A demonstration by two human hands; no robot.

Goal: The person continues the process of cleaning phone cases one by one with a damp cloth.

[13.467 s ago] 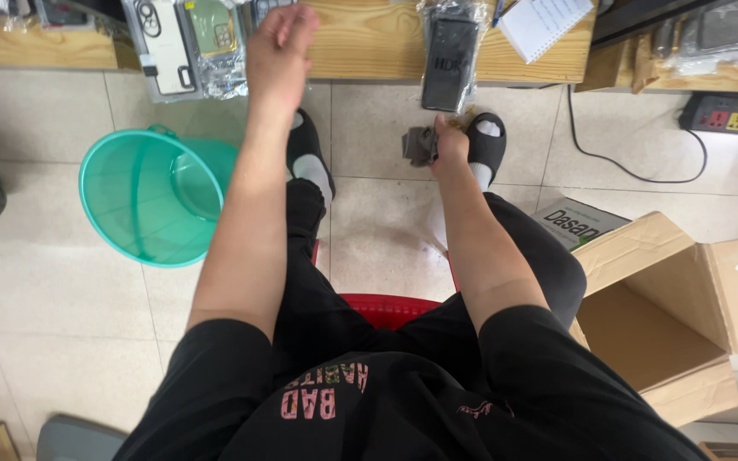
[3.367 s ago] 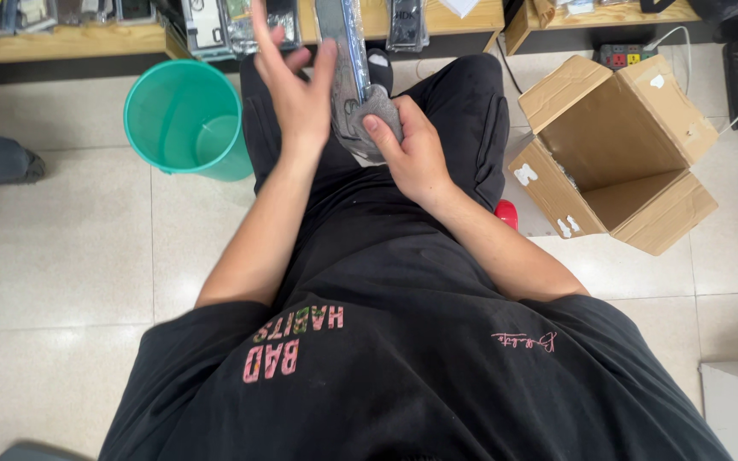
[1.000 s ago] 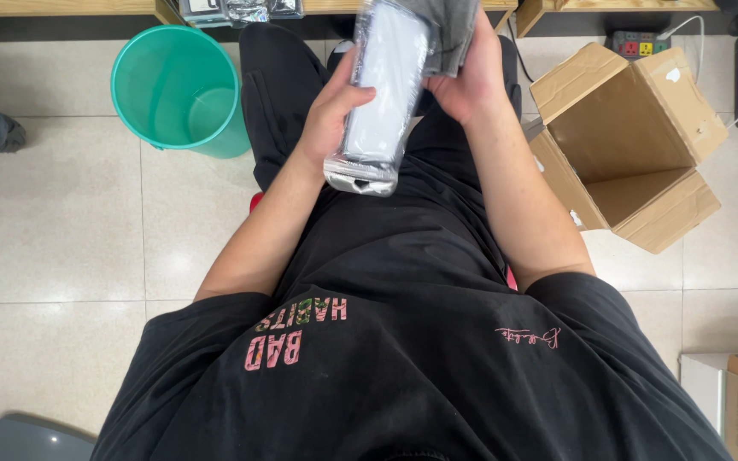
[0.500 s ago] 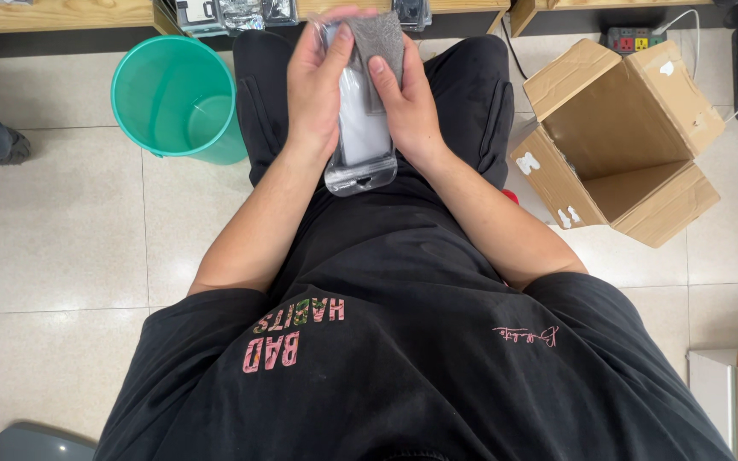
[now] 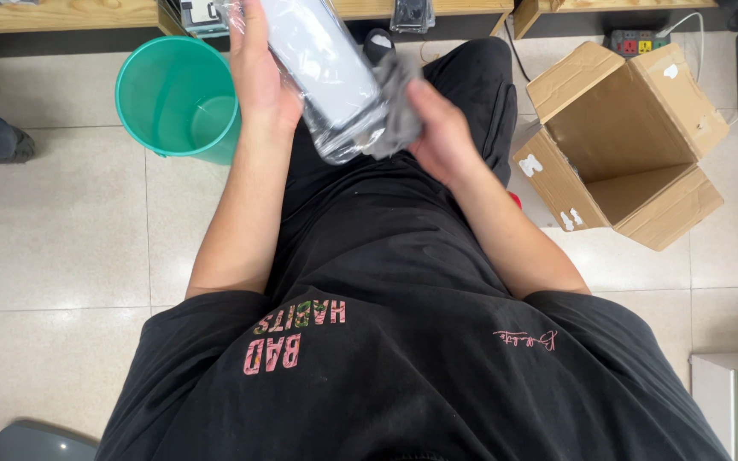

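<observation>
Flat grey rectangular device in a clear plastic bag (image 5: 322, 72), held tilted above the lap, upper end toward the wooden surface (image 5: 61, 13) at top of frame, lower end just over the black trousers (image 5: 471, 85). Left hand (image 5: 258, 81) curled along the left edge of the bag, fingers wrapped behind, thumb side up. Right hand (image 5: 437, 132) closed on a crumpled grey cloth (image 5: 395, 107), pressed against the lower right corner of the bag. Round green plastic bin (image 5: 177, 98) on the tiled floor just left of the left forearm. Open brown cardboard box (image 5: 621, 141) on the floor to the right, flaps up, near the right forearm but apart from it.
</observation>
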